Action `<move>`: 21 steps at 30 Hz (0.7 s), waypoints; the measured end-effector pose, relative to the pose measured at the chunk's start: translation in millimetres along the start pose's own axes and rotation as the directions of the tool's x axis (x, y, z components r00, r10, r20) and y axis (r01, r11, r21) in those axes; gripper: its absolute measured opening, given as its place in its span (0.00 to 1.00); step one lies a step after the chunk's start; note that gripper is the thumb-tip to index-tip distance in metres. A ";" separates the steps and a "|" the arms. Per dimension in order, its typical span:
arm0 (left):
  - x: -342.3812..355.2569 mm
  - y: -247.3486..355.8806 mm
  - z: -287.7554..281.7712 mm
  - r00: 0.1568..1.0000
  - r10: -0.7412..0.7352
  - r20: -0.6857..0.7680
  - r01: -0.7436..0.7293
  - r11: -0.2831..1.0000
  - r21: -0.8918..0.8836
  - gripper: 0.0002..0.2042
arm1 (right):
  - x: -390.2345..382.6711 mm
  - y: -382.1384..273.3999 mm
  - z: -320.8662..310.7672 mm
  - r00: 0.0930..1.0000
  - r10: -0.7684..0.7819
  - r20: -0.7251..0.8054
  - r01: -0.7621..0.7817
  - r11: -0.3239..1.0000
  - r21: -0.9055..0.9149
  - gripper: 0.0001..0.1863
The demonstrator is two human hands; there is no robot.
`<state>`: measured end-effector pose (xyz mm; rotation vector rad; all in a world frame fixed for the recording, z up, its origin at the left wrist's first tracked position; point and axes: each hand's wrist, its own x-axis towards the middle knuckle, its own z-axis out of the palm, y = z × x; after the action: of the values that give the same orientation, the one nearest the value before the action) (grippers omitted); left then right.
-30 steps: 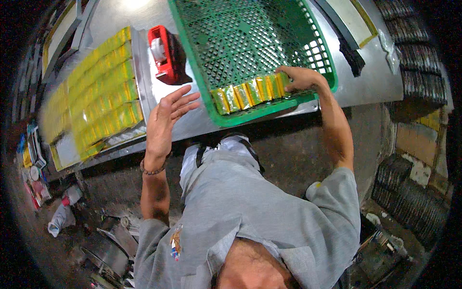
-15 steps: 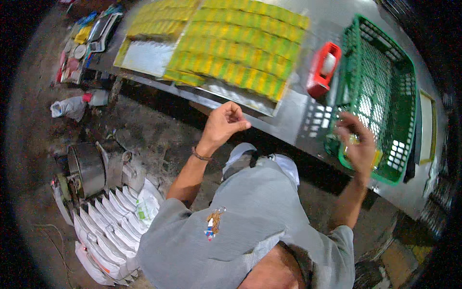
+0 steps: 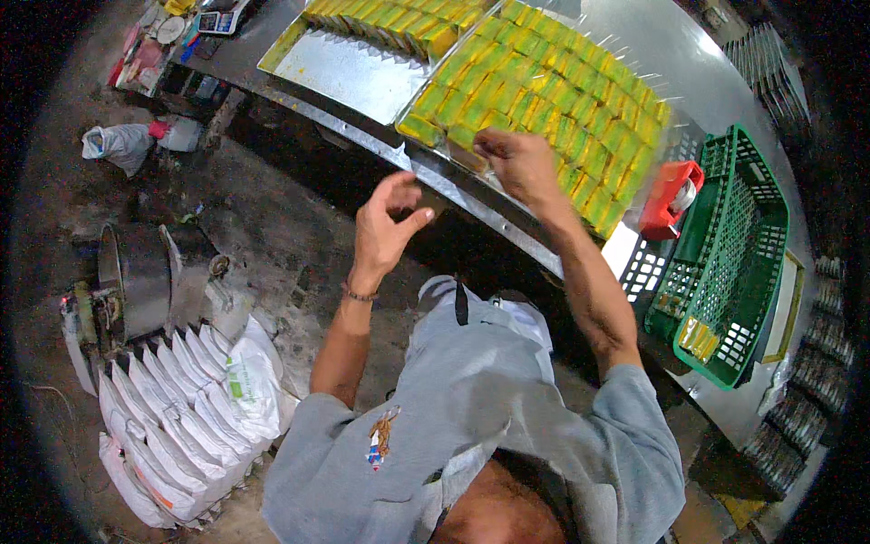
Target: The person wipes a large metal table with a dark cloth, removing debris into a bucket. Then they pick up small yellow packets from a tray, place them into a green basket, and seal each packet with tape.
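Note:
My left hand [image 3: 385,227] is in the air in front of the table's edge, thumb and fingers apart with nothing between them. My right hand [image 3: 524,170] reaches over the front edge of a tray of yellow-green packets [image 3: 580,100]. Its fingers are curled together against the front row, and what they hold, if anything, is hidden. A bundle of yellow packets [image 3: 698,338] lies in the near end of the green plastic basket [image 3: 725,263]. Left of the basket stands a red tape dispenser [image 3: 666,199] with a roll in it.
A second metal tray [image 3: 344,74], with packets along its far part, stands left of the first on the metal table [image 3: 671,50]. Stacked white sacks [image 3: 181,408] and a metal drum [image 3: 140,281] are on the floor at left. Racked metal pieces [image 3: 770,68] stand far right.
My right hand has moved left from the green basket to the packet tray. The yellow packets now show in the basket. My left hand's fingers have spread, and the view has shifted.

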<state>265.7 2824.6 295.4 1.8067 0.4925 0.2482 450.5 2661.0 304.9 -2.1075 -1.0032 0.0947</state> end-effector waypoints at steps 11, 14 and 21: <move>33.8 55.1 97.8 0.608 0.176 0.774 0.563 0.592 -0.577 0.37 | -74.2 -56.7 -159.6 0.958 0.285 0.034 -0.272 0.867 0.418 0.20; 8.6 58.3 121.7 0.595 0.169 0.786 0.546 0.633 -0.549 0.32 | -138.8 -31.7 -136.3 0.848 0.472 -0.243 -0.254 0.763 0.595 0.46; -44.2 47.0 135.3 0.352 -0.052 0.935 0.769 0.585 -0.257 0.28 | -224.2 -61.9 -73.4 0.642 0.730 -0.235 -0.368 0.562 0.740 0.51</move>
<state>291.9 2677.4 304.7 0.7481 0.0879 -0.8284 285.5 2485.4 342.1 -1.5713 0.1255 0.1508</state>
